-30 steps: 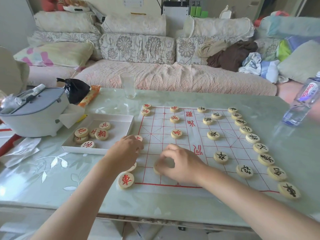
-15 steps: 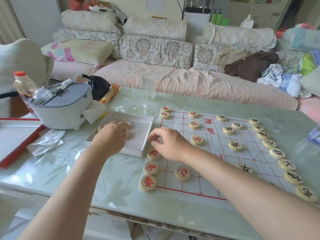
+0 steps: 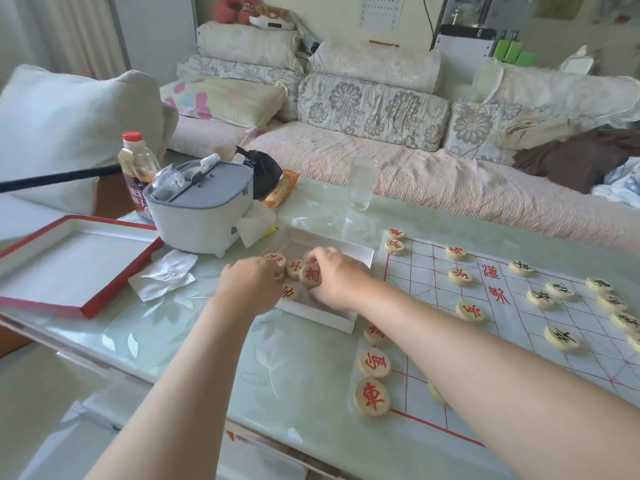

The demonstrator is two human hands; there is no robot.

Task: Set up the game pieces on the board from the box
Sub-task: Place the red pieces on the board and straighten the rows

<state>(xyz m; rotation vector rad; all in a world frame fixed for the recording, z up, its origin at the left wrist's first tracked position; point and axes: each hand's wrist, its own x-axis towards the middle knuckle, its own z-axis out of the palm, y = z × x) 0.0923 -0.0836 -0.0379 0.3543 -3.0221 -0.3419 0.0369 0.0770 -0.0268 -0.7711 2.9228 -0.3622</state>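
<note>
Glass table (image 3: 294, 375): white box (image 3: 360, 252) at the board's (image 3: 519, 306) nine o'clock holds red-lettered pieces (image 3: 294, 268); right hand (image 3: 341, 282) pinches a tilted piece (image 3: 310, 276), left hand (image 3: 249, 289) grip unclear.

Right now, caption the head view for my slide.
Left hand and right hand in the white box, the right pinching a red-lettered piece, beside the partly set board.

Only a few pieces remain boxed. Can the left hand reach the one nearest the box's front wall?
Probably yes: the left hand is right beside that piece, with nothing between them; the right hand pinches a different piece.
</note>
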